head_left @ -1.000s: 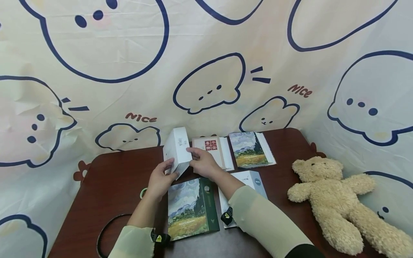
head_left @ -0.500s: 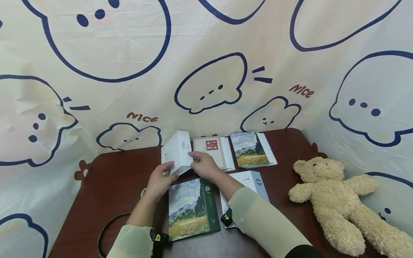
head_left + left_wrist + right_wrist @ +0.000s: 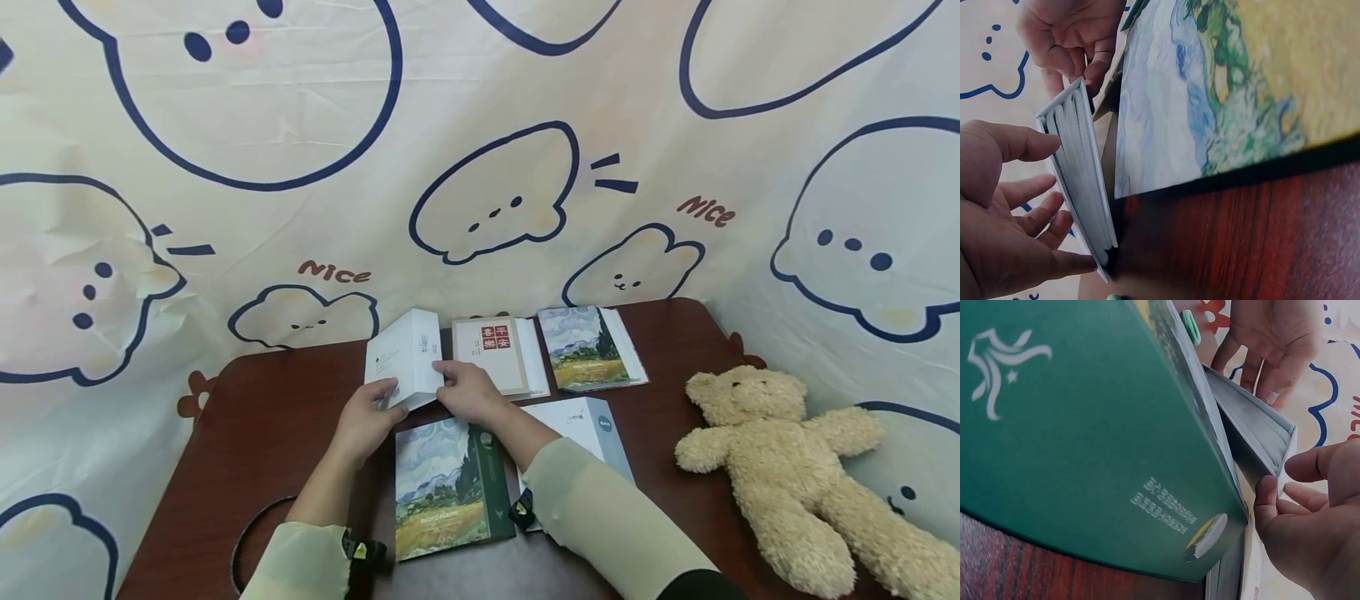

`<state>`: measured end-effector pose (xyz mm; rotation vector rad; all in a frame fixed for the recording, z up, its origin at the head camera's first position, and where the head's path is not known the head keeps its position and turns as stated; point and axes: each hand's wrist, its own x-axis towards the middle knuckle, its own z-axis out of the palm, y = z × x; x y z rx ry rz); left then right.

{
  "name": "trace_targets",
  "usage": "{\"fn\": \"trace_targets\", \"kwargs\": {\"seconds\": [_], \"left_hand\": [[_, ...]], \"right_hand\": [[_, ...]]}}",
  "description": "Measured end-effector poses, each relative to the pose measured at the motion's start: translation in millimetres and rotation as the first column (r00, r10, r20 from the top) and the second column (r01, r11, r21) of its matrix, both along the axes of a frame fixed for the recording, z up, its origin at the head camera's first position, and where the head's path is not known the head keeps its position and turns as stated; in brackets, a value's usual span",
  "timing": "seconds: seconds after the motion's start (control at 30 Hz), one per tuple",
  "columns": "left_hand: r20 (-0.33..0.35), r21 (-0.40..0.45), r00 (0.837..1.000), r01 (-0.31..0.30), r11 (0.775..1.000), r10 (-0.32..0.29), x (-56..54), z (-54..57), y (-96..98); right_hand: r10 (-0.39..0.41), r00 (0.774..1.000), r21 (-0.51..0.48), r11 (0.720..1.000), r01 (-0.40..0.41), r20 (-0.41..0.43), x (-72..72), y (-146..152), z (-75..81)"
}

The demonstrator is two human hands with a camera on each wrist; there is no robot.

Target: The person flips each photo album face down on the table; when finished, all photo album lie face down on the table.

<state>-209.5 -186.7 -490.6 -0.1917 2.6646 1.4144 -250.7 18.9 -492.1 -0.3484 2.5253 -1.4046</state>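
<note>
Both hands hold a white album (image 3: 401,358) with small lettering on its spine, tilted near the table's back edge. My left hand (image 3: 363,425) has its thumb and fingers against the near corner and cover. My right hand (image 3: 472,392) pinches the spine side between thumb and fingers. In the left wrist view, the thick page edges (image 3: 1079,162) show between the album's covers. Just in front lies a photo album (image 3: 442,487) with a landscape painting and a green spine; that spine (image 3: 1085,425) fills much of the right wrist view.
Behind my right hand lie a beige album (image 3: 487,354) with red squares and a painting-covered album (image 3: 581,350). A white and blue album (image 3: 573,425) is partly under my right forearm. A teddy bear (image 3: 776,467) lies at right; a black cord (image 3: 243,533) loops at front left.
The white album has tipped over to the left, so more of its front cover shows. Both hands keep their hold and shift only slightly.
</note>
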Motion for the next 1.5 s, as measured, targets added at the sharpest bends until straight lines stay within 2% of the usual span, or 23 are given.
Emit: {"fn": "trace_targets", "kwargs": {"seconds": [0.33, 0.67, 0.9, 1.23, 1.5], "left_hand": [[-0.012, -0.052, 1.000, 0.024, 0.998, -0.024, -0.7, -2.9, -2.1], [0.021, -0.090, 1.000, 0.017, 0.996, -0.015, -0.2, -8.0, -8.9], [0.027, -0.095, 1.000, 0.016, 0.995, -0.013, -1.4, -4.3, -9.3], [0.028, -0.118, 0.999, 0.024, 0.993, -0.021, -1.9, -4.3, -9.6], [0.056, -0.118, 0.998, 0.026, 0.993, -0.020, -0.5, -5.7, -10.8]], "right_hand": [[0.042, 0.999, 0.073, 0.996, -0.041, -0.023, -0.3, 0, -3.6], [0.069, 0.997, 0.198, 0.978, -0.062, -0.028, 0.1, -1, -2.7], [0.073, 0.997, 0.242, 0.968, -0.070, -0.007, -0.9, -2, -1.4], [0.120, 0.992, 0.245, 0.963, -0.111, -0.025, -1.0, 6, 2.0], [0.106, 0.994, 0.232, 0.968, -0.097, -0.026, -1.9, 9, -1.1]]}}
